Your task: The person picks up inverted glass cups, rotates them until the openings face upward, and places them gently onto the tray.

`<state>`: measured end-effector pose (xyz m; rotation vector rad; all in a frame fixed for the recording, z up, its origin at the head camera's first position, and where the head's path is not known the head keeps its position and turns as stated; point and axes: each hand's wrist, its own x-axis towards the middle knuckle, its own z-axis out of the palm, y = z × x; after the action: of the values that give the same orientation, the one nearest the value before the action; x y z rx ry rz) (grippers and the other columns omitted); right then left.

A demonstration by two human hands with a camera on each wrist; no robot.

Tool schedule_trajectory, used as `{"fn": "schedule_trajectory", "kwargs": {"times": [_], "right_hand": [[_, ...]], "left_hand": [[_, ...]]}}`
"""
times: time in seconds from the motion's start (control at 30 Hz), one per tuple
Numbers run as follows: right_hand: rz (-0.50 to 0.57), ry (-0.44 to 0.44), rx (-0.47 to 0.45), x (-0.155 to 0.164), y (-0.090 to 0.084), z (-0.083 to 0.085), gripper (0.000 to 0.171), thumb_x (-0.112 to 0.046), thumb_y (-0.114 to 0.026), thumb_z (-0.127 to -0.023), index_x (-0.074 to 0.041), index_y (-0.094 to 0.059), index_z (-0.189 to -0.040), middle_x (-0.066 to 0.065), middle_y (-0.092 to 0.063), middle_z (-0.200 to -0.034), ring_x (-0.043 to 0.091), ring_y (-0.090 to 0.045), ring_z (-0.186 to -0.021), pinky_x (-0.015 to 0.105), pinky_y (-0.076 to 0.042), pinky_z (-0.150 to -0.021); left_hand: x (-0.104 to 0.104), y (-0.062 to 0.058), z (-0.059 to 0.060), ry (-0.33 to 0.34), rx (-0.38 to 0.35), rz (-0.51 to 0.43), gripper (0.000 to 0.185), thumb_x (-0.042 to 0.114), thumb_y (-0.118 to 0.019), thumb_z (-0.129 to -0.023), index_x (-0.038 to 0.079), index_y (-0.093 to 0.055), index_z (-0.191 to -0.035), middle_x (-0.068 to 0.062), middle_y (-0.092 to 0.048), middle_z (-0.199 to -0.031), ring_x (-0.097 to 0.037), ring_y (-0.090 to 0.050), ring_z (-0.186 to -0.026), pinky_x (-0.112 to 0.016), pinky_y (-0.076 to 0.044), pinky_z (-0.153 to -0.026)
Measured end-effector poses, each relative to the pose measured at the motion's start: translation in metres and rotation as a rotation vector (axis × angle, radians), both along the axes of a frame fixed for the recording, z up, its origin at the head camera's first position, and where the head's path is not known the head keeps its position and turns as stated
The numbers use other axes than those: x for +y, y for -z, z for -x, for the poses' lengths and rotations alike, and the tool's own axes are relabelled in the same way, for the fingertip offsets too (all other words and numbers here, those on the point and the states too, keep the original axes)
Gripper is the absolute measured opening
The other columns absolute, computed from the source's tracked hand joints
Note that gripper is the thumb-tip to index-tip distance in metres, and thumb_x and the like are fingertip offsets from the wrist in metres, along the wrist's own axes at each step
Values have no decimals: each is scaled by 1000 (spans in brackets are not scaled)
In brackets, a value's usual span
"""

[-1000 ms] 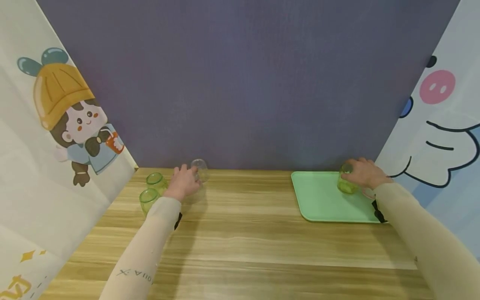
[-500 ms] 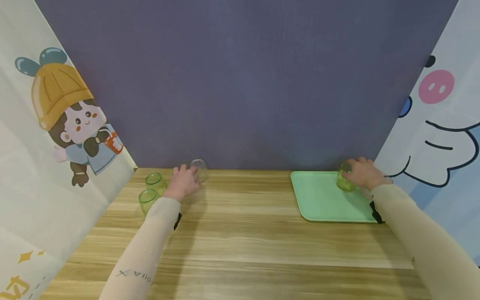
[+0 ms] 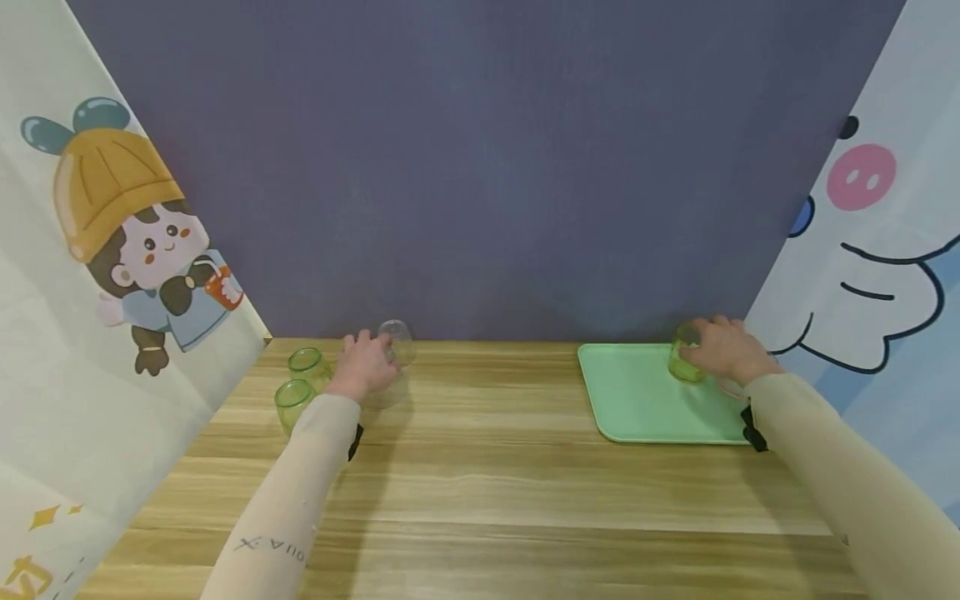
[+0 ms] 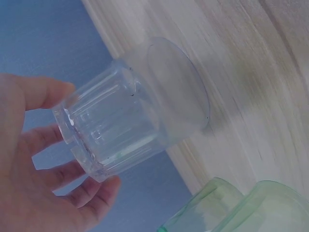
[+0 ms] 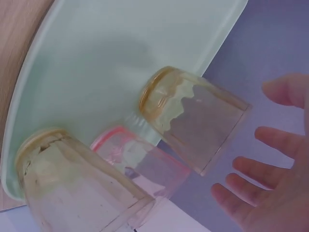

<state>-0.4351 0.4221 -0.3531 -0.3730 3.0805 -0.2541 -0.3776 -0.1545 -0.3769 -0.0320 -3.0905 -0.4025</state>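
Note:
My left hand reaches to the back of the wooden table and grips a clear ribbed glass by its base. In the left wrist view that clear glass stands mouth down on the wood, with my thumb and fingers curled round its upper end. My right hand hovers at a yellow-green glass on the far right of a mint tray. The right wrist view shows this glass inverted on the tray, and the right hand spread, just clear of it.
Two green glasses stand left of my left hand. On the tray's near edge are another yellow-green glass and a pink-rimmed one. A purple backdrop and cartoon-printed side panels wall in the table.
Neither hand has visibly shifted; only the head view has drifted slightly.

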Motion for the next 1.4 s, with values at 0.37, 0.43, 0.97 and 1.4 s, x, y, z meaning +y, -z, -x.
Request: {"fn": "schedule_trajectory", "kwargs": {"times": [0.37,0.43,0.97,1.4], "right_hand": [[5,-55,12,-29,-8,-25,67,-35,-58,-97,10,-45,-145,42,-36,-143,65,-27,-130,79,-34,-95],[5,-54,9,-35,-11,-29,67,-36,-58,-98,8,-45,-146,41,-35,-146,65,-26,-132,81,-33,-94],[165,-186,-5,-75,-2,-50,57,-32,-63,-98,8,-54,-138,35,-51,-138,58,-42,-128,67,-40,-100],[451,-138,-97,-99,9,-83,54,-32,-62,-101,4,-53,-140,29,-54,-139,49,-53,-123,53,-52,-91]], "left_hand": [[2,0,1,4,-17,9,58,33,-54,-100,6,-48,-150,-32,-40,-143,-51,-37,-121,-64,-41,-95],[3,-1,2,0,-22,9,58,33,-54,-99,6,-48,-150,-32,-41,-142,-53,-38,-121,-64,-41,-94],[4,2,-3,-64,14,-48,63,32,-56,-94,4,-47,-150,-33,-43,-139,-55,-38,-127,-66,-34,-105],[-2,4,-17,-20,67,-43,59,34,-54,-97,3,-51,-146,-32,-49,-132,-52,-42,-123,-66,-36,-103]]}}
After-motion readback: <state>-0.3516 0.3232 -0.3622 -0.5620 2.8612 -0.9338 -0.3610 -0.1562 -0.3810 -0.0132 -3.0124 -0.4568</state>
